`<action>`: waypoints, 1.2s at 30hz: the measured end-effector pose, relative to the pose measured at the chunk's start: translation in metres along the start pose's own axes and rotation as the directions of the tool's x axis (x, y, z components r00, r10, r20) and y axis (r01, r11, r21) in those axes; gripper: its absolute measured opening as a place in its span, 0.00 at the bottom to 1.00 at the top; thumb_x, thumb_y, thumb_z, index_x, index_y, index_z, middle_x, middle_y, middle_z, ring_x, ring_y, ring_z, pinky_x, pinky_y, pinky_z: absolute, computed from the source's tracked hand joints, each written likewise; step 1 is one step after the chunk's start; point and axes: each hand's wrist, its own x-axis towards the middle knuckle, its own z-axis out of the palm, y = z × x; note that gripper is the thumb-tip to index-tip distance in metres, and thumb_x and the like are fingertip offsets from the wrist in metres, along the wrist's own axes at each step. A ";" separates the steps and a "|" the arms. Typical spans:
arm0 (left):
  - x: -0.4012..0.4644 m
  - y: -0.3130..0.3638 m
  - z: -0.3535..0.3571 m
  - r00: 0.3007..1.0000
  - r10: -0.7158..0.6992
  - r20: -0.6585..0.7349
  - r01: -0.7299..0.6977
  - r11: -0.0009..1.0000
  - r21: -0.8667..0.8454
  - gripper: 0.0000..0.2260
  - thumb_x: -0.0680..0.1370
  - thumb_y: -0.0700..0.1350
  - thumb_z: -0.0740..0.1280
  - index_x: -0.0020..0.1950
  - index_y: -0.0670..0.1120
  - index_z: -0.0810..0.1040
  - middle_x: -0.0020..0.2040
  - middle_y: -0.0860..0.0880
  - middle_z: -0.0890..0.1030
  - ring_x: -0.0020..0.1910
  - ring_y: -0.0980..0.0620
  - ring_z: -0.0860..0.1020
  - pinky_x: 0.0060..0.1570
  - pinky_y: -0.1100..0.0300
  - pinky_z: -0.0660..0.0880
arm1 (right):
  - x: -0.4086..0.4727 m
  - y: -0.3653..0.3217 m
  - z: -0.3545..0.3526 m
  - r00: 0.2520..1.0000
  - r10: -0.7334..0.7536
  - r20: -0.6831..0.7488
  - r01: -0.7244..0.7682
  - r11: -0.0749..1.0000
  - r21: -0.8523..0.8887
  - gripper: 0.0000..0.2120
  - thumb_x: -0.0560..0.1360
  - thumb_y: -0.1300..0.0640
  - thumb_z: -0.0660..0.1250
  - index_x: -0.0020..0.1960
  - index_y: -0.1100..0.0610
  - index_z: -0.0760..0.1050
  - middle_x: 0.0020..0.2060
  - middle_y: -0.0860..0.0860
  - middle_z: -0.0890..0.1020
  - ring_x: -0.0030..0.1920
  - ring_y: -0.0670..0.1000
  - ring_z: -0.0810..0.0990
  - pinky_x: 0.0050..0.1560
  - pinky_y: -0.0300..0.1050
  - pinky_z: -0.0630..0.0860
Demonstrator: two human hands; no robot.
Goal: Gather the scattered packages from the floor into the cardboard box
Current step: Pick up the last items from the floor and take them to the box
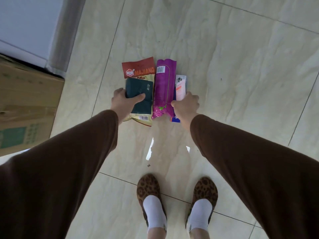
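Several packages are pressed together in front of me, just above the tiled floor. My left hand (123, 102) grips a dark green packet (142, 91) that lies over a red and cream MAJIANG bag (138, 69). A long purple package (164, 85) sits in the middle. My right hand (186, 105) curls round a white and pink packet (180, 85) with a blue package (176, 119) under it. The cardboard box (25, 100) stands at the left edge; only its outer side shows.
A white cabinet (25, 23) with a grey edge stands at the upper left behind the box. My feet in leopard-print slippers (150, 187) stand on the glossy tile floor (241, 83) below the packages. Brown sleeves cover both arms.
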 end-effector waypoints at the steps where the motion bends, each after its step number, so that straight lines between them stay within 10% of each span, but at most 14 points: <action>1: 0.006 -0.003 0.001 1.000 -0.007 0.006 0.007 0.998 0.064 0.35 0.67 0.64 0.76 0.68 0.49 0.75 0.73 0.49 0.68 0.66 0.45 0.75 0.63 0.45 0.77 | 0.001 0.001 0.006 1.000 -0.011 -0.015 0.011 0.998 -0.060 0.26 0.73 0.56 0.73 0.67 0.61 0.69 0.63 0.59 0.70 0.60 0.60 0.74 0.64 0.54 0.74; 9: 0.025 -0.010 0.015 1.000 -0.015 -0.007 0.015 0.998 0.063 0.28 0.69 0.57 0.78 0.64 0.51 0.73 0.63 0.49 0.70 0.61 0.43 0.76 0.64 0.44 0.77 | 0.017 0.010 0.025 0.994 -0.059 -0.092 0.061 0.998 0.013 0.38 0.69 0.59 0.77 0.70 0.58 0.57 0.63 0.60 0.71 0.59 0.63 0.76 0.63 0.60 0.74; 15: 0.022 -0.002 0.020 0.992 -0.118 -0.047 0.107 0.975 -0.192 0.39 0.71 0.43 0.79 0.72 0.51 0.57 0.58 0.50 0.75 0.50 0.52 0.79 0.48 0.57 0.77 | 0.027 0.009 0.019 0.993 0.116 0.026 -0.119 0.983 0.143 0.32 0.62 0.48 0.76 0.60 0.54 0.66 0.55 0.55 0.80 0.52 0.60 0.83 0.52 0.59 0.83; 20: 0.023 0.004 0.013 0.962 -0.258 0.094 0.272 0.942 -0.199 0.27 0.72 0.48 0.78 0.67 0.46 0.71 0.59 0.47 0.80 0.56 0.47 0.80 0.58 0.50 0.80 | 0.020 0.012 0.010 0.994 0.107 -0.010 -0.102 0.969 0.224 0.27 0.61 0.48 0.74 0.58 0.54 0.73 0.52 0.54 0.82 0.47 0.57 0.85 0.48 0.58 0.85; 26: -0.001 0.009 0.008 0.963 -0.260 0.078 0.271 0.930 -0.247 0.23 0.75 0.45 0.76 0.64 0.48 0.68 0.59 0.47 0.78 0.54 0.48 0.79 0.55 0.52 0.78 | -0.017 0.005 -0.039 0.997 -0.030 -0.064 0.039 0.989 0.146 0.13 0.71 0.50 0.75 0.50 0.49 0.73 0.46 0.48 0.81 0.38 0.44 0.81 0.30 0.35 0.72; 31: -0.024 0.009 -0.016 0.976 -0.219 0.002 0.207 0.920 -0.334 0.24 0.75 0.43 0.75 0.65 0.50 0.67 0.56 0.49 0.77 0.54 0.48 0.79 0.57 0.49 0.79 | -0.036 -0.034 -0.027 0.997 -0.075 0.002 0.072 0.966 0.247 0.14 0.62 0.45 0.75 0.45 0.48 0.79 0.46 0.48 0.86 0.52 0.53 0.85 0.48 0.48 0.83; 36: -0.029 0.005 -0.031 0.981 -0.192 0.020 0.187 0.921 -0.342 0.23 0.75 0.43 0.75 0.64 0.51 0.66 0.55 0.51 0.77 0.52 0.51 0.79 0.55 0.50 0.79 | -0.031 -0.049 0.016 0.976 0.008 0.216 -0.028 0.996 0.090 0.30 0.57 0.36 0.74 0.55 0.42 0.70 0.70 0.54 0.69 0.74 0.59 0.66 0.71 0.61 0.70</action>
